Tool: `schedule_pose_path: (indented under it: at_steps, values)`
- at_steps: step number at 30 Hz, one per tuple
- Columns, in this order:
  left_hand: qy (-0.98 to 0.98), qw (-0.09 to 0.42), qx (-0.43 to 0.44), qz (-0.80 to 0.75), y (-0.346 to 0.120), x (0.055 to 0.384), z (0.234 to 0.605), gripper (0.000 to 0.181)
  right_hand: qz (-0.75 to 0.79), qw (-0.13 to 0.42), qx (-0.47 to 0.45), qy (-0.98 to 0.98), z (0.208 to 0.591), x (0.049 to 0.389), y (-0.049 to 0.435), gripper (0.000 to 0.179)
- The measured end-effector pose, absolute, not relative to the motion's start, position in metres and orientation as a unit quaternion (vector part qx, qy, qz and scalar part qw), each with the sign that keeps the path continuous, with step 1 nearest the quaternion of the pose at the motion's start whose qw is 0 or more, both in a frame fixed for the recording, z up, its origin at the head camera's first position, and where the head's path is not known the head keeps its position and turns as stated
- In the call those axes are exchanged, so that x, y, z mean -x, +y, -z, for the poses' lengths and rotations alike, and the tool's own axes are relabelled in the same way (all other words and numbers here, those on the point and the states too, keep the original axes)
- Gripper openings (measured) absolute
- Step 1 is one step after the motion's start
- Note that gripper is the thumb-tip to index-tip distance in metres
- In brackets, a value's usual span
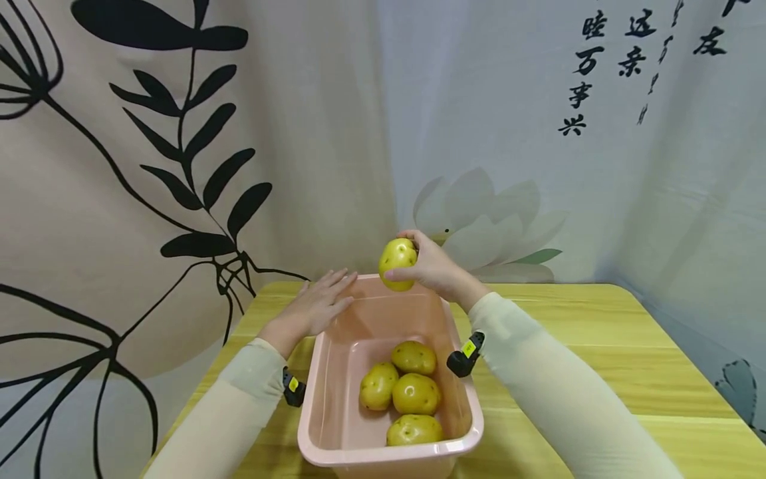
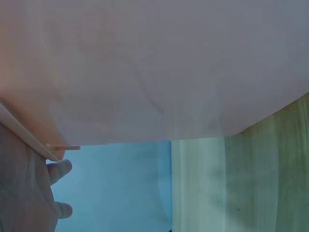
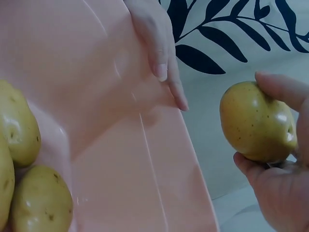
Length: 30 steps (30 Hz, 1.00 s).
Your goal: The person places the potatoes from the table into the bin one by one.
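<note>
My right hand point(image 1: 439, 268) grips a yellow potato point(image 1: 397, 264) between thumb and fingers, up at the far end of a pink plastic basin point(image 1: 308, 426). In the right wrist view that potato point(image 3: 256, 122) shows past the basin's rim, with the thumb and fingertips on opposite sides of it. My left hand point(image 1: 317, 306) rests on the basin's far left corner, its fingers extended over the rim. Several more potatoes point(image 1: 415, 394) lie together on the basin floor, towards the near right. The left wrist view is mostly filled by the basin's outer wall point(image 2: 145, 72).
The basin stands on a light wooden table point(image 1: 568, 346) with rounded corners. Behind the table hangs a pale curtain point(image 1: 323, 133) printed with dark leaves and written characters. Each wrist carries a small black camera point(image 1: 465, 356).
</note>
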<state>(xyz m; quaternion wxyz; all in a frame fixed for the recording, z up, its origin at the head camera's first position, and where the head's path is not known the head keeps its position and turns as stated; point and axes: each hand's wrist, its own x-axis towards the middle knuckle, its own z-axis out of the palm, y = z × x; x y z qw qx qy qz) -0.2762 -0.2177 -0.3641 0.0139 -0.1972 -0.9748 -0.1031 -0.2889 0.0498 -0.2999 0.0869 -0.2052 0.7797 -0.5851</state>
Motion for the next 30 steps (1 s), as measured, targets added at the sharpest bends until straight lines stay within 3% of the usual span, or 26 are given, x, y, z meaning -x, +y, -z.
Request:
schedule_pose_path:
  at_steps: [30]
  values:
    - [-0.976,0.014,0.192,0.105,-0.216,0.274,0.361,0.057,0.573,0.168,0.246,0.763,0.350,0.292,0.036,0.079]
